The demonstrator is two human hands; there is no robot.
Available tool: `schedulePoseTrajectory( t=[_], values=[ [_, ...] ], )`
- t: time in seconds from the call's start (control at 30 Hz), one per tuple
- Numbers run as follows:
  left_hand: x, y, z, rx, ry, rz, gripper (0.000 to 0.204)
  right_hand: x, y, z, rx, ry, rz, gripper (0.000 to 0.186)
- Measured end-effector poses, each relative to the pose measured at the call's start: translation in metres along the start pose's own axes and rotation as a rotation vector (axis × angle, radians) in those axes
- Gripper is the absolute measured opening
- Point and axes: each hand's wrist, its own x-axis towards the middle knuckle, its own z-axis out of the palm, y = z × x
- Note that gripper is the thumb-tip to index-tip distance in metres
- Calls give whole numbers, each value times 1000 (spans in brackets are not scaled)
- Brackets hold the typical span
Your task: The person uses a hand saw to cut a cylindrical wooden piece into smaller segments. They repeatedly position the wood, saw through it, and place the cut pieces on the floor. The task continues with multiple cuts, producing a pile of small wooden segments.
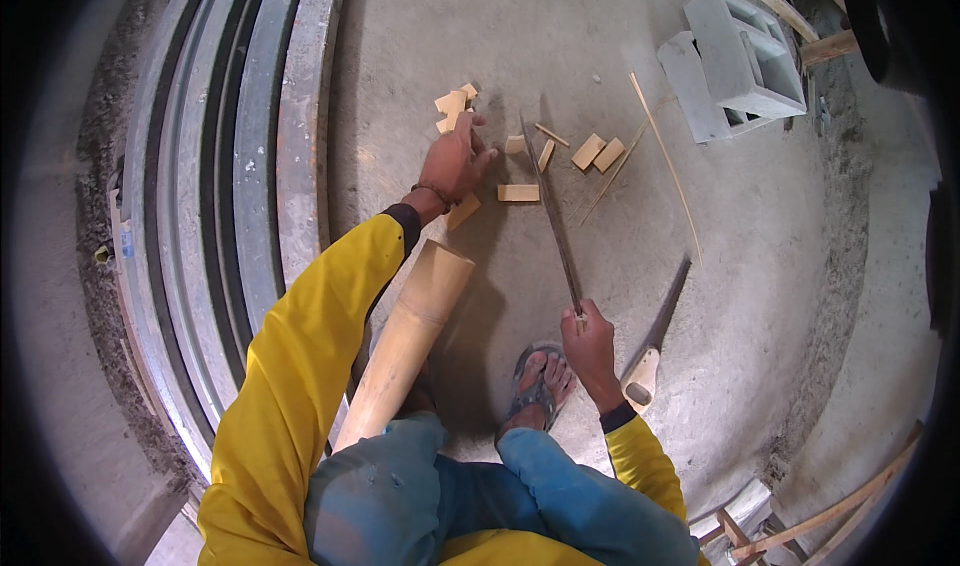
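My left hand (458,164) is stretched out over the floor beside a small pile of cut bamboo pieces (450,109). Its thumb stands apart from the fingers, and I see nothing held in it. Another bamboo piece (464,210) lies under that wrist. My right hand (590,348) is closed round the handle end of a machete (556,211), whose long, narrow dark blade points away from me. Near the blade lie several small bamboo blocks (518,193). A thick bamboo pole (408,324) leans by my left leg, its cut end facing away.
A handsaw (652,351) with a pale handle rests right of my right hand. Thin bamboo strips (668,171) lie beyond it. Long grey metal beams (262,146) run along the left. A grey hollow block (742,58) stands far right, and wooden pieces (830,521) sit near right.
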Motion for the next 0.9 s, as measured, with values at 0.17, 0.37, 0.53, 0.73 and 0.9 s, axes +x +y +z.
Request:
schedulePoseTrajectory(
  t=[0.17, 0.37, 0.53, 0.73, 0.9],
  values=[
    [0, -1, 0, -18, 32, 11, 49, -5, -2, -6, 79, 31, -5, 24],
    [1, -3, 3, 33, 13, 148, 51, -2, 12, -1, 9, 47, -29, 21],
    [-2, 7, 4, -79, 23, 121, 46, -5, 2, -9, 54, 1, 54, 22],
    [1, 7, 2, -33, 15, 197, 47, 0, 11, -2, -5, -20, 63, 22],
    [2, 13, 7, -68, 50, 211, 46, -5, 10, -3, 18, 12, 4, 24]
  ],
)
